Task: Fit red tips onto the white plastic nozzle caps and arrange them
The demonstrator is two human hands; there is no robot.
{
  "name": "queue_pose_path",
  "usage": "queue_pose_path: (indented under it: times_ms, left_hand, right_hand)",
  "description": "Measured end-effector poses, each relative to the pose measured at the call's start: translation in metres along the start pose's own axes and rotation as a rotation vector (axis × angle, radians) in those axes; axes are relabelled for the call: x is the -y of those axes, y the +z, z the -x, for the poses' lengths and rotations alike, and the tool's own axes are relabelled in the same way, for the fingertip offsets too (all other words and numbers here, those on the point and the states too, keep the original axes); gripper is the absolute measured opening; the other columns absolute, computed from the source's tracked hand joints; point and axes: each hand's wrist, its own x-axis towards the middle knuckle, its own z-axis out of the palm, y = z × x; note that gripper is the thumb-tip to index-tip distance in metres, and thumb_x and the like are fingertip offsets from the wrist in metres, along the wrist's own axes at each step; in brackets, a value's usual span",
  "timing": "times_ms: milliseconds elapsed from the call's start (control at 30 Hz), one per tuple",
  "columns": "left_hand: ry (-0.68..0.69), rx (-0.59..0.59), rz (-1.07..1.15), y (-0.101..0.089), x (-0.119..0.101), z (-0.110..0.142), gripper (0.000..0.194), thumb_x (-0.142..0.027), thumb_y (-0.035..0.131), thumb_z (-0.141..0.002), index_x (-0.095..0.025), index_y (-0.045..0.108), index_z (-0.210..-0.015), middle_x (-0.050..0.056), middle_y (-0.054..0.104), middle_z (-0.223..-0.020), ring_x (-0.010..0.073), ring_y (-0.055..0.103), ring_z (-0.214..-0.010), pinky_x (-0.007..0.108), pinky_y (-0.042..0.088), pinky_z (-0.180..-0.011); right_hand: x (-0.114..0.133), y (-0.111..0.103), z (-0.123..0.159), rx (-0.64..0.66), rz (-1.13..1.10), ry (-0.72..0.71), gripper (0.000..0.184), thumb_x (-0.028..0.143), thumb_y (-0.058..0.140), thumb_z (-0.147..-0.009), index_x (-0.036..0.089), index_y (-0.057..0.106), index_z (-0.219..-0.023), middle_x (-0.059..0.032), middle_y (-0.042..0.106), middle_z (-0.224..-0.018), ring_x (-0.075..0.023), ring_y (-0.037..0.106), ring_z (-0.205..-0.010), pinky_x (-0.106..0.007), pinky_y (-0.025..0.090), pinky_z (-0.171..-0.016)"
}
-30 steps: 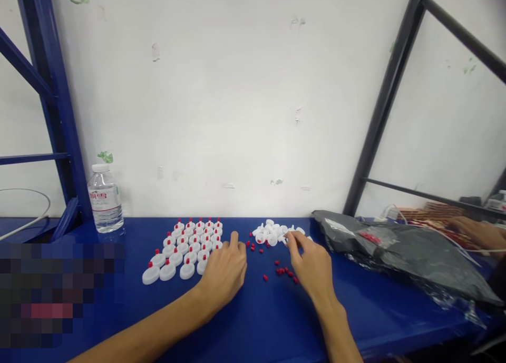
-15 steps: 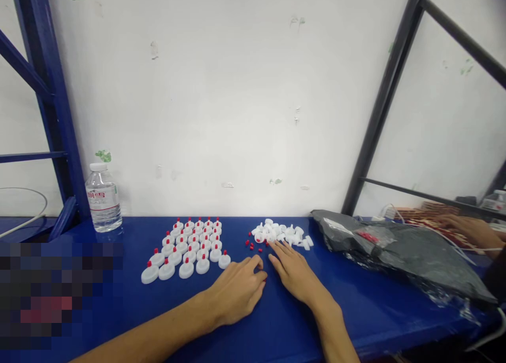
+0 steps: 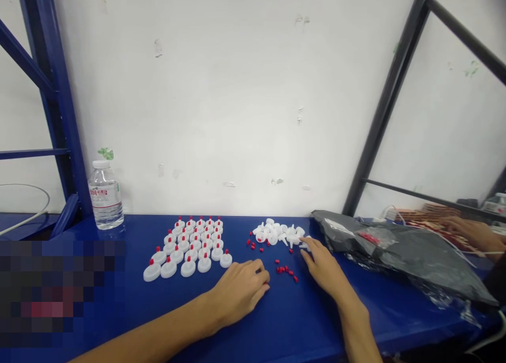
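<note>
My left hand (image 3: 243,289) rests on the blue table with its fingers curled together; whatever may be inside them is hidden. Fingers stretched out and apart, my right hand (image 3: 324,268) reaches the right edge of a heap of loose white nozzle lids (image 3: 272,236). Between the two hands lie several small red tip caps (image 3: 285,270), and a few more red caps (image 3: 253,246) are scattered in front of the heap. To the left of my left hand, white nozzle lids with red tips (image 3: 188,267) stand upright in rows.
A water bottle (image 3: 106,197) stands at the back left by a blue metal post (image 3: 63,99). On the right, a dark plastic bag (image 3: 411,257) lies with a small clear packet of red pieces (image 3: 370,237) on it. Another person's hand (image 3: 470,231) shows at the far right.
My right hand has moved right, from the front of the heap to its right edge. Several red caps now show on the table between my hands. My left hand has barely moved.
</note>
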Motion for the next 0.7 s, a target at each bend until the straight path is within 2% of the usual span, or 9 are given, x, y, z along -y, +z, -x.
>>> queue_pose_path:
  times_ms: [100, 233, 400, 467, 600, 700]
  left_hand:
    - [-0.001, -0.014, 0.001, 0.001, 0.001, 0.0, 0.016, -0.028, 0.053, -0.102, -0.022, 0.066, -0.104, 0.003, 0.069, -0.109, 0.02, 0.07, -0.093, 0.028, 0.05, -0.072]
    - [-0.008, -0.031, 0.033, 0.002, 0.004, -0.001, 0.011, -0.028, 0.056, -0.101, -0.022, 0.066, -0.102, 0.001, 0.072, -0.102, 0.0186, 0.071, -0.091, 0.026, 0.048, -0.07]
    - [-0.051, -0.089, 0.164, 0.002, 0.005, -0.002, 0.01, -0.029, 0.06, -0.099, -0.022, 0.068, -0.101, -0.001, 0.075, -0.095, 0.0167, 0.071, -0.085, 0.025, 0.046, -0.069]
    - [-0.078, -0.15, 0.261, 0.002, 0.004, -0.003, 0.011, -0.029, 0.062, -0.098, -0.023, 0.07, -0.103, -0.002, 0.076, -0.095, 0.0159, 0.071, -0.083, 0.024, 0.047, -0.073]
    - [-0.169, -0.282, 0.489, 0.003, 0.002, -0.006, 0.012, -0.029, 0.065, -0.096, -0.024, 0.075, -0.102, -0.003, 0.078, -0.096, 0.0133, 0.069, -0.076, 0.023, 0.049, -0.074]
    - [-0.264, -0.316, 0.601, 0.002, 0.002, -0.006, 0.013, -0.032, 0.066, -0.095, -0.023, 0.076, -0.097, -0.004, 0.077, -0.088, 0.0117, 0.067, -0.064, 0.022, 0.049, -0.066]
  right_hand:
    - [0.003, -0.007, -0.001, -0.037, -0.001, 0.029, 0.045, 0.025, 0.046, -0.095, 0.02, 0.061, -0.137, -0.0136, 0.066, -0.126, -0.0271, 0.064, -0.116, -0.039, 0.05, -0.099]
    - [0.007, -0.011, 0.002, -0.108, -0.018, 0.151, 0.047, 0.024, 0.056, -0.087, 0.021, 0.066, -0.133, -0.014, 0.068, -0.124, -0.0291, 0.067, -0.108, -0.038, 0.051, -0.091]
    - [0.008, -0.018, 0.006, -0.111, -0.083, 0.256, 0.025, 0.034, 0.059, -0.087, 0.024, 0.078, -0.101, -0.0104, 0.079, -0.096, -0.0314, 0.073, -0.09, -0.039, 0.052, -0.078]
    - [0.012, -0.022, 0.004, -0.115, -0.137, 0.258, 0.025, 0.04, 0.059, -0.089, 0.025, 0.077, -0.097, -0.008, 0.08, -0.097, -0.0286, 0.074, -0.09, -0.035, 0.052, -0.078]
    - [0.032, -0.027, -0.001, -0.092, -0.357, 0.203, 0.036, 0.057, 0.058, -0.089, 0.026, 0.074, -0.094, -0.0037, 0.08, -0.091, -0.024, 0.075, -0.088, -0.031, 0.052, -0.079]
    - [0.052, -0.025, 0.002, 0.03, -0.486, 0.167, 0.042, 0.064, 0.059, -0.087, 0.024, 0.071, -0.087, -0.0028, 0.077, -0.079, -0.0237, 0.073, -0.073, -0.032, 0.051, -0.073]
